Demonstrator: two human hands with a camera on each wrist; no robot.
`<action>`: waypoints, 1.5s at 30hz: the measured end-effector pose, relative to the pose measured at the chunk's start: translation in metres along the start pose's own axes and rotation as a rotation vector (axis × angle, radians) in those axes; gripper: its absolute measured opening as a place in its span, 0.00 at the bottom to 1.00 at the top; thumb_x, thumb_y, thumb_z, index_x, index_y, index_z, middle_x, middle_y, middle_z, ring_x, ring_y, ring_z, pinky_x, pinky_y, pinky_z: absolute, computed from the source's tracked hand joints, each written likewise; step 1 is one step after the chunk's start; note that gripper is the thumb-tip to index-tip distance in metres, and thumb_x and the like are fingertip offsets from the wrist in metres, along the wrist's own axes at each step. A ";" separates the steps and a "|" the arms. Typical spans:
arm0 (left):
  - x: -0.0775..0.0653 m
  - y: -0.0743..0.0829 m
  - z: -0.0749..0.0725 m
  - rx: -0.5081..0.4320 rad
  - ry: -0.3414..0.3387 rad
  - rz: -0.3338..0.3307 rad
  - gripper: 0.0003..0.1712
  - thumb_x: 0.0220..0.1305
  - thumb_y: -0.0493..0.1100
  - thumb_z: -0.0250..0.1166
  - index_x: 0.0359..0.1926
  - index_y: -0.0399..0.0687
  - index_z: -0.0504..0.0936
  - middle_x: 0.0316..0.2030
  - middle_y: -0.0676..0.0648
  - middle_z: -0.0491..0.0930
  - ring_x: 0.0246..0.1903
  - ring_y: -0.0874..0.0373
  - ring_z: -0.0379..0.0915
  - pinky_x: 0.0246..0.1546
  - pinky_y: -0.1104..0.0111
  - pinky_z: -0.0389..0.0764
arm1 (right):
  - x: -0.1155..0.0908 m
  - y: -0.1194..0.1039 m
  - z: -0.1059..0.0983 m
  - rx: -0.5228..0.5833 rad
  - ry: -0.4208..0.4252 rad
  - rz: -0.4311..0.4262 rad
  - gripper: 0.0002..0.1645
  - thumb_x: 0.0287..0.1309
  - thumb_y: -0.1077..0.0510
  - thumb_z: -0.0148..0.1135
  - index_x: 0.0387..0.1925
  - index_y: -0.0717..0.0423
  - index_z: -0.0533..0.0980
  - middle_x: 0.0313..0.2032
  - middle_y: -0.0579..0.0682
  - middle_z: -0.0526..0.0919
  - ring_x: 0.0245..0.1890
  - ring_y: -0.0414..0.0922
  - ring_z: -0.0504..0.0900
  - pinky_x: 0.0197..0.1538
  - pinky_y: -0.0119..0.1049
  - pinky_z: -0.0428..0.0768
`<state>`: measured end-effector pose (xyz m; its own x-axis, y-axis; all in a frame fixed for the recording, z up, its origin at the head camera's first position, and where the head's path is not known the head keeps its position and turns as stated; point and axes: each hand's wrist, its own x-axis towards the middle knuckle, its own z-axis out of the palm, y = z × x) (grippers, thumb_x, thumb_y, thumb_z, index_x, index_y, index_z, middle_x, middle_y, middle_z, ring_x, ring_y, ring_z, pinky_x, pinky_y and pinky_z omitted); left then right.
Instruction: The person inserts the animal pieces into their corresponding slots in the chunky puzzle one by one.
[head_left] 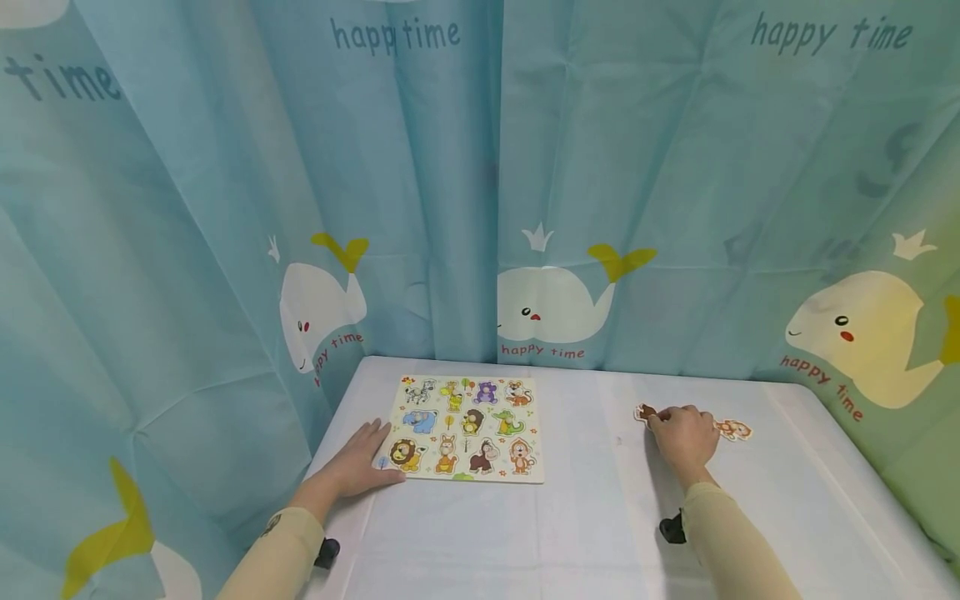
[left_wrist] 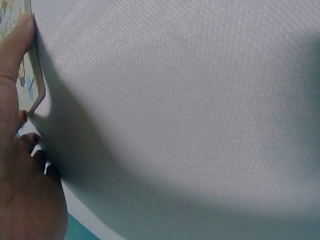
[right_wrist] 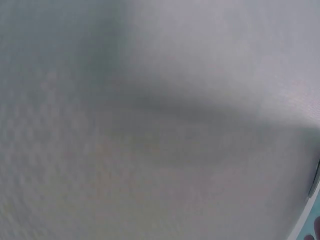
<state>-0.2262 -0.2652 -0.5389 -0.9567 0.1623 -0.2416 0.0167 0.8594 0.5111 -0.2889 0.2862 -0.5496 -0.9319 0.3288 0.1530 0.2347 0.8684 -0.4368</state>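
Observation:
A wooden animal puzzle board (head_left: 465, 429) lies flat at the left of the table, with pictures such as a lion, a zebra and a crocodile. My left hand (head_left: 362, 467) rests at its near left corner, fingers spread along the side. In the left wrist view, the thumb (left_wrist: 19, 42) presses on the board's edge. Over on the right, my right hand (head_left: 684, 437) pinches a brown animal puzzle piece (head_left: 642, 412), mostly covered by the fingers. A monkey puzzle piece (head_left: 735, 429) lies just right of that hand. The right wrist view shows mainly blurred tablecloth.
A white cloth covers the table (head_left: 585, 533). Behind it and along both sides hangs a blue curtain (head_left: 450, 208) printed with whales. Black wrist devices (head_left: 672, 528) sit under both sleeves.

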 end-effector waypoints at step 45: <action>-0.001 0.003 -0.003 0.008 -0.009 0.019 0.64 0.56 0.66 0.74 0.79 0.35 0.54 0.79 0.32 0.47 0.78 0.33 0.38 0.74 0.38 0.49 | -0.008 -0.002 0.004 0.044 -0.089 -0.314 0.12 0.60 0.52 0.71 0.35 0.57 0.88 0.43 0.61 0.83 0.52 0.64 0.72 0.52 0.63 0.71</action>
<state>-0.2261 -0.2646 -0.5349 -0.9536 0.1830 -0.2391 0.0375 0.8601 0.5087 -0.2828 0.2810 -0.5533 -0.9778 0.0124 0.2091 -0.0781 0.9048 -0.4187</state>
